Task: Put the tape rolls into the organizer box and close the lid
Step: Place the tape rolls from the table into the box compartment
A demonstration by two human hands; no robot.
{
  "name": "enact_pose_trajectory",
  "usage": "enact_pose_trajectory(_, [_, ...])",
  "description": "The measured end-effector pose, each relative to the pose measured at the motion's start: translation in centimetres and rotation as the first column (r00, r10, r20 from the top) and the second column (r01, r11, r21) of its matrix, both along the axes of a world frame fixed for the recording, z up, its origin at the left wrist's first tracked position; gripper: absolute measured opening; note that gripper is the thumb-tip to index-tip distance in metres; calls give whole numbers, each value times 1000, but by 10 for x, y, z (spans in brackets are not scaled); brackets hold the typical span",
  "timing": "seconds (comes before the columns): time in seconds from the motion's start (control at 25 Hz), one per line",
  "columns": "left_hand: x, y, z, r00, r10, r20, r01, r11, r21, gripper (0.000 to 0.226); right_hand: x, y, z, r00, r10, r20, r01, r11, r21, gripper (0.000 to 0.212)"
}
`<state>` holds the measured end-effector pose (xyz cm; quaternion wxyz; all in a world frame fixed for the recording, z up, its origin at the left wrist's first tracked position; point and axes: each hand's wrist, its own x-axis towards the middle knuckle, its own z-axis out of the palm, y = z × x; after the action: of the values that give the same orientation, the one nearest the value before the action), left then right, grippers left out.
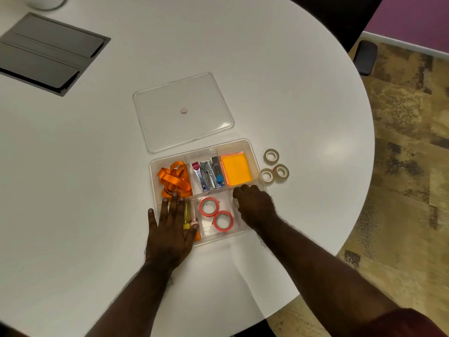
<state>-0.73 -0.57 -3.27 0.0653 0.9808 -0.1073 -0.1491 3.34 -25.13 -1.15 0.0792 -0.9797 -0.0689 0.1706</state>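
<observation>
Status: roughly partway, by my read. White round table holds everything. Clear organizer box sits open near the person's edge of the table; its clear lid lies flat on the table just behind it, off the box entirely, so closing is not yet done.

Inside the box: two red tape rolls lie flat in the front middle compartment, side by side and touching. Those count as done. Other compartments carry orange ribbon, staplers, orange sticky notes and a yellow marker.

Left to do: three clear tape rolls remain on the table just beside the box's right wall, outside it, two touching and one slightly behind. Then lid on.

Hands:
- Left hand lies flat, palm down, fingers straight and slightly spread, across the box's front left corner and over the marker compartment. Holds nothing; looks like it's steadying the box.
- Right hand is over the front right compartment, fingers curled under. Cannot tell whether it grips a roll or is empty: the back of the hand hides the fingertips and the compartment floor.
</observation>
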Motion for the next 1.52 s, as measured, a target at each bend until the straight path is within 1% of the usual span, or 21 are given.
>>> enact_pose_trajectory(0.16, [-1,0,-1,1000,2,12,-1,1000,-23,80,1,6,-4,1000,-8,-13,7,999,-40,43])
enact_pose_trajectory(0.24, [-2,1,-2,1000,6,17,-5,999,-34,79,2,0,2,999,-14,36,13,999,33,38])
enact_pose_trajectory(0.28, [-2,1,-2,1000,5,20,-4,999,-39,79,4,-7,8,994,-46,101,36,995,96,31])
enact_pose_trajectory(0.36, [-2,1,-4,1000,3,24,-1,999,-48,79,13,-31,19,943,-196,268,143,968,206,20])
enact_pose_trajectory(0.44, [-2,2,-5,1000,0,25,1,999,-54,80,27,-64,21,861,-386,331,320,917,238,24])
enact_pose_trajectory(0.48, [-2,2,-6,1000,3,26,-1,998,-57,81,35,-80,19,845,-436,311,389,899,202,29])
enact_pose_trajectory(0.52, [-1,2,-7,1000,6,25,-4,998,-61,81,40,-95,11,856,-447,261,424,895,142,34])
enact_pose_trajectory(0.56, [-1,2,-8,1000,10,22,-9,998,-66,81,44,-107,-1,882,-435,183,424,901,95,40])
enact_pose_trajectory(0.64, [-1,3,-9,1000,14,18,-13,998,-67,82,45,-123,-21,932,-360,32,358,932,55,55])
enact_pose_trajectory(0.72, [-1,2,-10,1000,14,22,-13,998,-64,81,44,-129,-39,960,-281,2,280,959,44,61])
enact_pose_trajectory(0.84, [-1,3,-11,999,14,32,-12,998,-64,80,45,-122,-37,935,-354,39,352,935,40,49])
enact_pose_trajectory(0.92, [-2,3,-11,999,12,45,-9,998,-70,79,45,-119,-27,906,-420,47,415,906,84,44])
enact_pose_trajectory(1.0, [-2,4,-12,999,8,50,-5,997,-74,79,44,-115,-11,891,-447,80,430,887,168,47])
enact_pose_trajectory(1.08, [-2,4,-12,998,16,56,-12,997,-76,79,44,-105,12,918,-384,98,348,899,265,52])
enact_pose_trajectory(1.16, [-2,3,-13,998,18,56,-14,997,-81,78,38,-88,40,961,-272,50,242,914,324,56])
enact_pose_trajectory(1.2, [-2,3,-13,998,15,55,-11,997,-80,78,34,-78,51,981,-195,4,184,935,302,57])
enact_pose_trajectory(1.24, [-2,3,-14,998,12,54,-8,997,-74,78,27,-67,58,993,-106,-45,114,966,234,58])
enact_pose_trajectory(1.32, [-2,3,-15,999,16,46,-13,998,-68,79,12,-47,58,993,52,-111,-48,998,39,59])
enact_pose_trajectory(1.36, [-2,3,-15,999,21,41,-18,997,-69,79,5,-37,52,987,85,-137,-93,994,-53,59])
enact_pose_trajectory(1.44, [-2,3,-15,999,24,38,-22,997,-71,79,-2,-21,38,987,63,-148,-90,979,-182,50])
enact_pose_trajectory(1.52, [-2,3,-14,999,24,40,-21,997,-69,79,-4,-10,26,990,-7,-143,-30,966,-256,34])
